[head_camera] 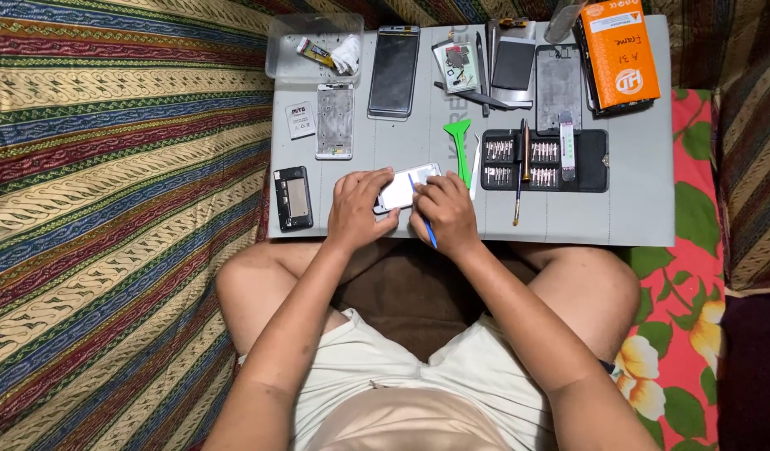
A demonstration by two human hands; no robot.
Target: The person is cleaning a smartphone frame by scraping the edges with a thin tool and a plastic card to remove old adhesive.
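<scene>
Your legs are closest to you, crossed, with the grey mat [618, 217] lying across your knees. Your left hand [357, 206] rests on the left end of the white phone [406, 187], fingers bent and pressed down on it to hold it flat. Your right hand [446, 210] is just beside it, touching the phone's right end. Its fingers are pinched shut on a thin blue tool [429, 232], whose tip sits on the phone and whose other end pokes out below your hand.

Only the middle of the phone shows between your two hands. It is small, white and shiny, and it lies a bit tilted near the front edge of the mat.

Now look across the mat from left to right. At the far left lies a small black phone part [293, 198]. Behind it are a silver frame [335, 120] and a clear plastic box [313, 47]. A dark phone screen [394, 71] lies behind your hands. Just right of the phone is a green plastic tool [460, 147]. Next comes a black case of screwdriver bits [589, 160] (a screwdriver [521, 173] lies over it). In the far right corner is an orange box [621, 52].

Under everything is a striped cloth [109, 167], and on the right a red cloth with flowers [694, 276].
</scene>
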